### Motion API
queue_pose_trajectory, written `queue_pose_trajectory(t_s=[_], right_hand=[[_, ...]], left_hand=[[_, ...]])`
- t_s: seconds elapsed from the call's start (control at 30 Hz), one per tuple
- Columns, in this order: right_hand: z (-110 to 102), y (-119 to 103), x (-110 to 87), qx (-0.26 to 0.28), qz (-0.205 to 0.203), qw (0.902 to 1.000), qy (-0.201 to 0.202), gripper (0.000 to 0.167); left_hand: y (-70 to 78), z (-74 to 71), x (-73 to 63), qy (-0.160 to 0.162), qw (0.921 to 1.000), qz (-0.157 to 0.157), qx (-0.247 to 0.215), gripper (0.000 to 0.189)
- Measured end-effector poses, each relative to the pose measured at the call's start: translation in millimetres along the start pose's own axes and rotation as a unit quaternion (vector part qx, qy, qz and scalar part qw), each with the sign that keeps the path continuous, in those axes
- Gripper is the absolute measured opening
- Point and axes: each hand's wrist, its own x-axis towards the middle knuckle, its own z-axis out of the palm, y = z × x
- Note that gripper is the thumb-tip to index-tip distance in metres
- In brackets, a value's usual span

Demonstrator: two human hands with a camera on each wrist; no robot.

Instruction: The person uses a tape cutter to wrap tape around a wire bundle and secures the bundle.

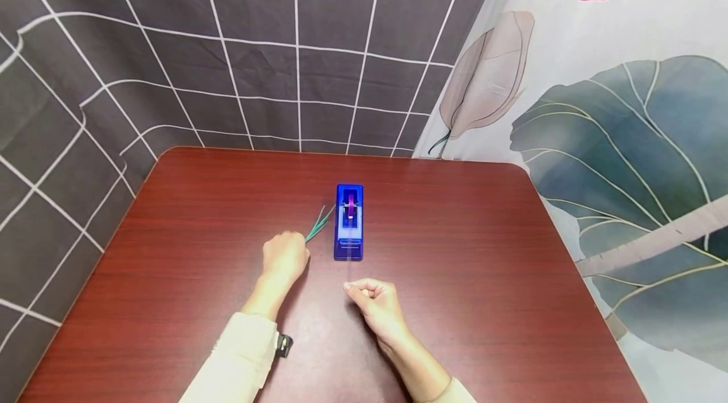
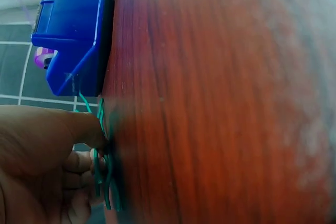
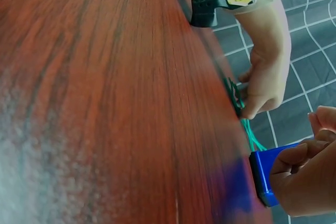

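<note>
A blue tape dispenser (image 1: pixel 343 232) with a purple core (image 1: pixel 351 201) stands on the table, its cutting end toward me. From it a strip of clear tape (image 1: pixel 349 271) runs to my right hand (image 1: pixel 380 308), whose thumb and index finger pinch its end. Left of the dispenser, my left hand (image 1: pixel 285 258) pinches a few thin green strands (image 2: pixel 108 182) low at the tabletop. Their far ends (image 1: pixel 320 224) reach up beside the dispenser. In the right wrist view, my right hand (image 3: pixel 307 174) partly hides the dispenser (image 3: pixel 262 169).
The reddish-brown wooden table (image 1: pixel 472 232) ends at a dark grid-patterned curtain (image 1: pixel 330 68) behind. A pale curtain with leaf prints (image 1: pixel 637 138) hangs along the right. A black wrist strap (image 1: pixel 284 345) sits at my left sleeve.
</note>
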Motion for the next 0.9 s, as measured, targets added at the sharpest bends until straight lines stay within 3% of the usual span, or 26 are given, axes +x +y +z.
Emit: queue_pose_trajectory(t_s=[0.13,0.27,0.67,0.9], right_hand=[[1,-2,-0.5,-0.005,0.001,1.0000,-0.002,0.025],[2,-1,-1.7,-0.007,0.003,1.0000,-0.005,0.026],[2,1,-2.7,0.000,-0.004,0.9999,-0.011,0.027],[2,2,-1.1,0.001,-0.012,0.9999,-0.008,0.027]], left_hand=[[0.6,1.3,-1.9,-0.016,0.9997,0.007,0.015,0.018],[0.1,2.7,-4.3,-0.024,0.9997,-0.001,0.001,0.022],[-6.3,3.6,-10.1,0.018,0.9974,0.017,-0.068,0.011],[-8.7,5.1,-10.5,0.058,0.9932,0.024,-0.098,0.023]])
